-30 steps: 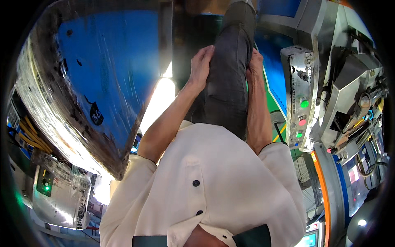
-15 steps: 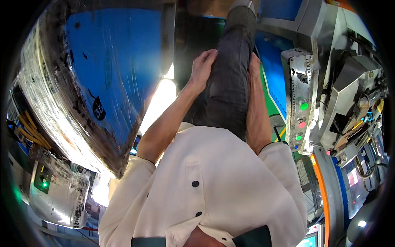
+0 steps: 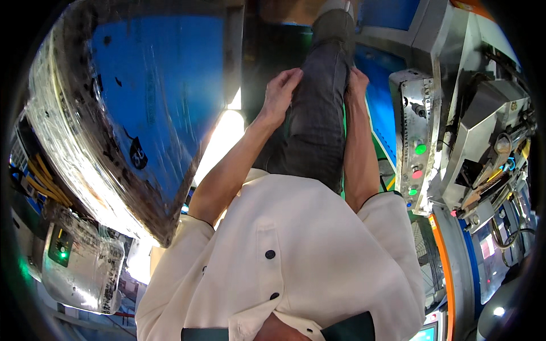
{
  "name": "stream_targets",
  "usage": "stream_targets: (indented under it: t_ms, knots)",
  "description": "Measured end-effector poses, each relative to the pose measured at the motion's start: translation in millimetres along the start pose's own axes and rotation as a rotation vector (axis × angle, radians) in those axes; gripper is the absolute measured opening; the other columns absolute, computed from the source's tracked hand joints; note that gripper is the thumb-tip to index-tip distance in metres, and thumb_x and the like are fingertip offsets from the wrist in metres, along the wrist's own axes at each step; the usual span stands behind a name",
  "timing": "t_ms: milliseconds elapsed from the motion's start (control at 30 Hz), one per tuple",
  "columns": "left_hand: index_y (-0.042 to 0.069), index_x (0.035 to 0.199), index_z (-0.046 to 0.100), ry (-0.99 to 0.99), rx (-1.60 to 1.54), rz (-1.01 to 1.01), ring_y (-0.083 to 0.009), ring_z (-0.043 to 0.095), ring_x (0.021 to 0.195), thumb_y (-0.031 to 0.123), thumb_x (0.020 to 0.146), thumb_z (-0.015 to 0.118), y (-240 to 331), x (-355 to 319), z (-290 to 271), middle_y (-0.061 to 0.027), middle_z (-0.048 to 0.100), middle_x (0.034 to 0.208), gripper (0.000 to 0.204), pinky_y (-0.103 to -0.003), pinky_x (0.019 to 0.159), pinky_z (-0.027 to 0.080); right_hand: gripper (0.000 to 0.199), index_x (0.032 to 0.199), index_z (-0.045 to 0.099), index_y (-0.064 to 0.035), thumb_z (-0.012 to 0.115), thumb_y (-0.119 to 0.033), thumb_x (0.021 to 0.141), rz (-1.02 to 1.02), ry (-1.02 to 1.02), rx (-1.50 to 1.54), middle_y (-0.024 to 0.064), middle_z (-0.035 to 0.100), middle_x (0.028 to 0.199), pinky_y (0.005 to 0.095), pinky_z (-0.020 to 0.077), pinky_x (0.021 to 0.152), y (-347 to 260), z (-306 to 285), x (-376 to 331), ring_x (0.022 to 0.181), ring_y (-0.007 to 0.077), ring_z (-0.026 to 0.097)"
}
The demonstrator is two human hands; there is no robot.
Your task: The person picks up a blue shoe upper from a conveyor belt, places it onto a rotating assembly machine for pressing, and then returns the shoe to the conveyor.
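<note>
A dark grey trouser leg (image 3: 318,113) stretches away from me up the middle, with a light shoe (image 3: 335,7) at its far end. On its left side my left hand (image 3: 278,95) is closed, thumb and fingers pinching the cloth. The right side of the same leg is gripped by my right hand (image 3: 356,84), whose fingers are partly hidden behind the fabric. Both bare forearms reach forward from the short sleeves of a cream shirt (image 3: 284,233).
Left of me stands a large blue machine panel (image 3: 165,74) edged in scuffed clear film. To the right is a metal control box (image 3: 414,131) with green and red buttons. Beyond it sits a steel machine part (image 3: 489,125) with cables; an orange rail (image 3: 443,273) runs lower right.
My right hand has come further into sight at the leg's right edge, shifting slightly up and to the right. My left hand stays in nearly the same place.
</note>
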State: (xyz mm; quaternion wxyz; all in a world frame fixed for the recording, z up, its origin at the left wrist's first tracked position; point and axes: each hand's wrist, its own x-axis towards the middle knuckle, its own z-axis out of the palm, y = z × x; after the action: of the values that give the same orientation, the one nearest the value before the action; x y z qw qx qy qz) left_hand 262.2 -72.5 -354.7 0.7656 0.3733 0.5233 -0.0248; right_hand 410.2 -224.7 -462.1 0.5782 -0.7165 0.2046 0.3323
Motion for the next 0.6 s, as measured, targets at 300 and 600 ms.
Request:
stream_targets:
  t_ms: [300,600]
  knots:
    - [-0.003,0.115,0.063,0.047,-0.08,0.068,-0.011,0.055,0.1,0.028,0.094,0.061,-8.2,-1.5,2.2,-0.0045,0.064,0.104,0.038,-0.024,0.091,0.041,0.022,0.108,0.064,0.0087,0.06,-0.006,0.092,0.109,-0.194,0.406,0.0136,0.069,0.098,0.0318,0.056,0.072,3.3,-3.9,-29.8,0.079,0.0185,0.067]
    - [0.0,0.117,0.064,0.033,0.002,-0.011,-0.0077,0.053,0.092,0.03,0.094,0.062,2.7,-3.3,3.8,-0.0023,0.063,0.102,0.037,-0.022,0.076,0.039,0.025,0.114,0.061,0.0073,0.055,-0.009,0.095,0.238,-0.125,0.343,0.015,0.068,0.105,0.0321,0.0552,0.08,-11.5,2.5,-41.7,0.087,0.0214,0.068]
